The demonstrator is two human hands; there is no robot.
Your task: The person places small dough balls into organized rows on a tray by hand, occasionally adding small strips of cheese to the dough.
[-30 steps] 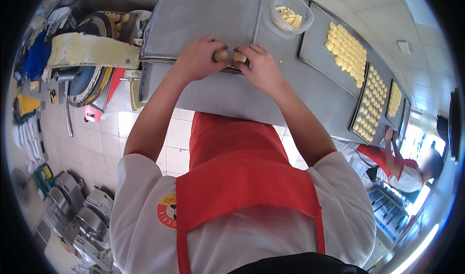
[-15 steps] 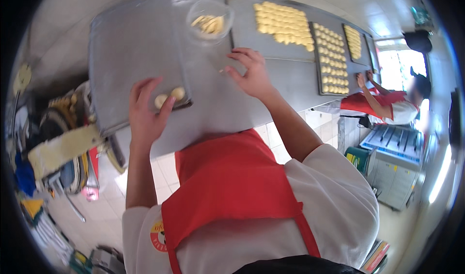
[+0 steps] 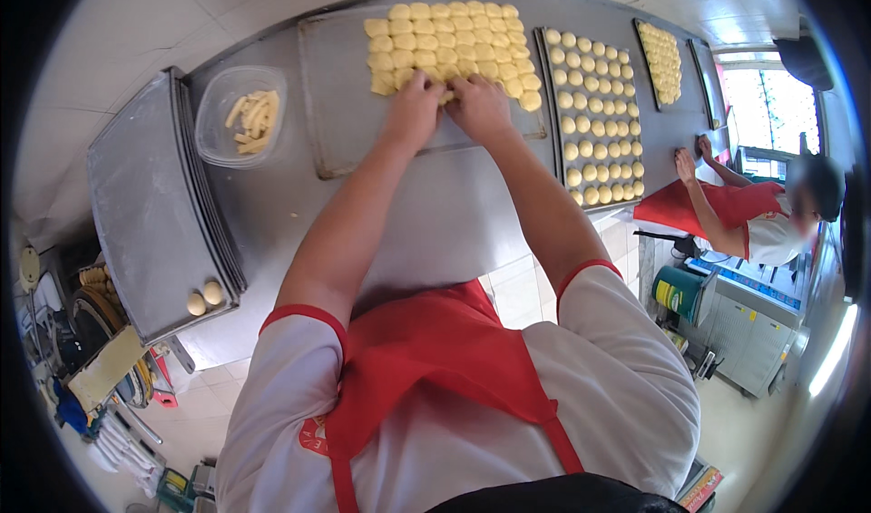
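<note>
The yellow dough pieces (image 3: 445, 37) lay in close rows on a metal tray (image 3: 340, 127), toward the far side of the counter (image 3: 426, 218). The left hand (image 3: 415, 114) and right hand (image 3: 483, 109) were curled side by side at the rows' near edge; whether either grip was closed on a piece could not be told. Leftward stood a clear tub (image 3: 207, 123) of pale strips (image 3: 257, 118), then stacked trays (image 3: 145, 205) bearing two dough balls (image 3: 196, 303); rightward, another tray (image 3: 559, 155) held round balls (image 3: 594, 107).
</note>
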